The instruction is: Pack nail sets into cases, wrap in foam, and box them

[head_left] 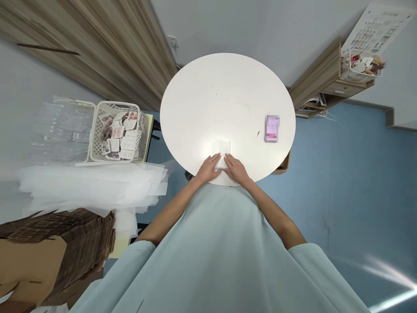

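A small sheet of white, thin wrapping material (222, 147) lies near the front edge of the round white table, its near part folded or bunched up. My left hand (209, 168) holds the left side of the folded part, fingers on top and thumb toward me. On the right side, my right hand (236, 168) grips the same sheet in a mirrored pose. The fingertips of both hands are close together. Whether anything lies inside the fold is hidden.
A phone-like object (272, 128), pixelated, lies on the right of the white table (224, 78). To the left are a white basket (141, 134) of small packets, clear plastic packaging (65, 130), stacked white sheets (94, 184) and flattened cardboard boxes (32, 261).
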The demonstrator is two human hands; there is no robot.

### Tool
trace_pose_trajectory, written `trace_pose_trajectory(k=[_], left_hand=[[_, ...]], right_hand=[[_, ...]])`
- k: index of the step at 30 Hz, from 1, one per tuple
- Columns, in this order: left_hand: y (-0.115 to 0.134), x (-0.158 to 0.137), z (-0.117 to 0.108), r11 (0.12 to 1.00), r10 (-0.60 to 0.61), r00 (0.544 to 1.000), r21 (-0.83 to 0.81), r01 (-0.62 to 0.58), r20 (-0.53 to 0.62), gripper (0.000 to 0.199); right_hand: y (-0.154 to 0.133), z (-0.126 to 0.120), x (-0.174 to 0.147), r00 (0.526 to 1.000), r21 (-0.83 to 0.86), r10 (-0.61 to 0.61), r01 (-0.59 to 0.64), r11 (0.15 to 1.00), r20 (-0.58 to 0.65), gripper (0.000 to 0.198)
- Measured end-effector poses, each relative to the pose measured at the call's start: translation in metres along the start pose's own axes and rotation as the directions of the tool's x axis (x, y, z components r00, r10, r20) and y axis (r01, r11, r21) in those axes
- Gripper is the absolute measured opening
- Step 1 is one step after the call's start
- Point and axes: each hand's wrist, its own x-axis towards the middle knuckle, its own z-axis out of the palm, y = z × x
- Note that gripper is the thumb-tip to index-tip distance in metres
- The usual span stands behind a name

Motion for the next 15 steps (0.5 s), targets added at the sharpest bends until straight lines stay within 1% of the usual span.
trace_pose_trajectory(k=[3,5,7,9,12,14,15], left_hand=[[0.0,-0.017,0.007,0.999,0.003,0.999,-0.035,-0.002,0.033,0.076],[-0.001,-0.019,0.007,0.998,-0.021,0.999,-0.05,0.023,0.035,0.074],[-0.001,-0.014,0.003,0.995,-0.07,0.997,-0.07,0.071,0.019,0.068],[-0.001,-0.008,-0.001,0.987,-0.122,0.993,-0.102,0.121,-0.005,0.062],[0.0,0.001,-0.008,0.972,-0.178,0.982,-0.165,0.167,-0.055,0.051],[0.001,0.007,-0.01,0.955,-0.24,0.966,-0.2,0.217,-0.1,0.042],[0.001,0.01,-0.011,0.942,-0.29,0.95,-0.211,0.262,-0.116,0.039]], right_hand=[[-0.005,0.003,-0.017,0.999,-0.002,-0.034,0.034,0.999,0.009,0.055],[-0.005,0.0,-0.02,0.999,0.005,-0.044,0.044,0.999,0.011,0.055],[-0.003,-0.004,-0.017,0.999,0.021,-0.038,0.038,0.999,0.01,0.054],[-0.001,-0.009,-0.011,1.0,0.043,-0.013,0.013,0.999,-0.003,0.051],[-0.001,-0.014,-0.001,0.997,0.088,0.057,-0.053,0.995,-0.043,0.044],[-0.003,-0.017,0.007,0.99,0.116,0.121,-0.112,0.987,-0.069,0.042],[-0.003,-0.018,0.012,0.985,0.126,0.153,-0.143,0.982,-0.081,0.043]])
